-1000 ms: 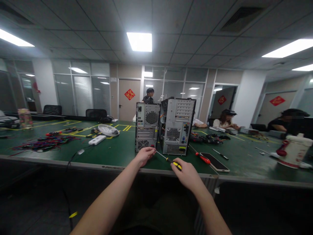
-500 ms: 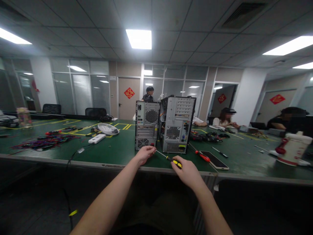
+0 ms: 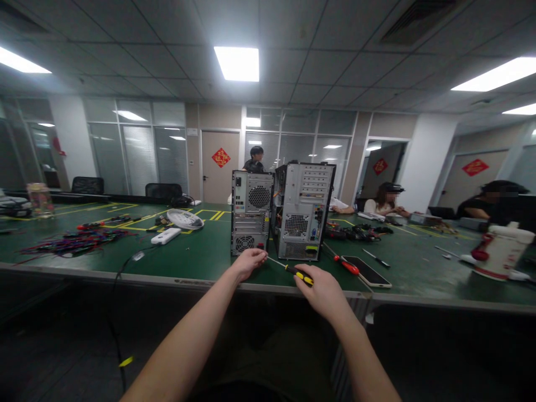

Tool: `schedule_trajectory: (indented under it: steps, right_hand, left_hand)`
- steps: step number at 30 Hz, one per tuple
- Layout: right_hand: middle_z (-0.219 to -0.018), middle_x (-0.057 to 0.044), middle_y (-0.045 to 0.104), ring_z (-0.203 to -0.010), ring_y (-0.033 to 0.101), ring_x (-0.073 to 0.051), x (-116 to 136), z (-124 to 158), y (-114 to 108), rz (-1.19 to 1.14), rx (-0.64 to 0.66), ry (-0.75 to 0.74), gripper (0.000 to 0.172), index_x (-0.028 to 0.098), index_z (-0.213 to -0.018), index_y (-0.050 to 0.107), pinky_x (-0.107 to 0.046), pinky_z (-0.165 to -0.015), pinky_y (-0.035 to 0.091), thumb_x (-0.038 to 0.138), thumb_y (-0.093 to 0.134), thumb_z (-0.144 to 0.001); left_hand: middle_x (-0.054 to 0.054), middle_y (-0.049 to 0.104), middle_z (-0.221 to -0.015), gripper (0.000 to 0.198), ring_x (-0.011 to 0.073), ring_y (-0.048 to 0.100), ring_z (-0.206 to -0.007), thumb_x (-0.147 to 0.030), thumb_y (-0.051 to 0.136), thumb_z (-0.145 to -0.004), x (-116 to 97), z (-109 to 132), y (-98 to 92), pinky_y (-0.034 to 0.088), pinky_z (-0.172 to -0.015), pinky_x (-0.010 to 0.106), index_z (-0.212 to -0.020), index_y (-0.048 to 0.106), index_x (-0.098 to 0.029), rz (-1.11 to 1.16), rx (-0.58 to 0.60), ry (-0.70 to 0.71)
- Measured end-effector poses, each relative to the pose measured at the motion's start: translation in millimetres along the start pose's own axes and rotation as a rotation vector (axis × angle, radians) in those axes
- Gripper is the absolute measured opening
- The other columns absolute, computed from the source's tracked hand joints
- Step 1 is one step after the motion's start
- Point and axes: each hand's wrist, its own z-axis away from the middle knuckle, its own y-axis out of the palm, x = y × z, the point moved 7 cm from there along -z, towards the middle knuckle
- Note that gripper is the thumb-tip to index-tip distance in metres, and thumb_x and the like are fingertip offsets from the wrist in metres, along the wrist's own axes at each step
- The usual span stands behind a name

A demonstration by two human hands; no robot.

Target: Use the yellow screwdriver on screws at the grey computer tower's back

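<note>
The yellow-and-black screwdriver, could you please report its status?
Right hand gripping yellow-and-black screwdriver. Left hand at its tip. Two computer towers standing just beyond.

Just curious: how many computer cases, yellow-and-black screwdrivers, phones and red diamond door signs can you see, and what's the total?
Computer cases: 2, the left case and the right case
Yellow-and-black screwdriver: 1, held in the right hand
Phone: 1
Red diamond door signs: 3, the left sign, the middle sign and the right sign
Total: 7
</note>
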Motion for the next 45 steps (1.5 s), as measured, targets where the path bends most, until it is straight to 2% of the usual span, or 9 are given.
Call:
schedule_trajectory:
  steps: [23,45]
  right_hand:
    - [-0.116,-0.008,0.075,-0.108,0.070,-0.024,7.1,0.7,-2.6,0.074,0.007,0.007,0.033,0.022,-0.123,0.072,-0.030,-0.093,0.051,0.033,0.057,-0.096]
    - [-0.112,-0.006,0.075,-0.104,0.070,-0.023,8.9,3.7,-7.8,0.106,0.013,-0.008,0.032,0.024,-0.122,0.072,-0.029,-0.089,0.050,0.034,0.058,-0.095]
  left_hand:
    - [0.003,0.065,-0.075,0.035,0.0095,0.055,-0.069,-0.039,0.088,-0.070,-5.3,6.3,5.3,0.038,-0.065,0.022,-0.085,0.071,-0.012,-0.025,0.009,-0.009]
    - [0.001,0.063,-0.075,0.037,0.0099,0.051,-0.067,-0.042,0.086,-0.066,-7.1,7.0,9.0,0.033,-0.063,0.023,-0.083,0.068,-0.014,-0.113,0.050,0.037]
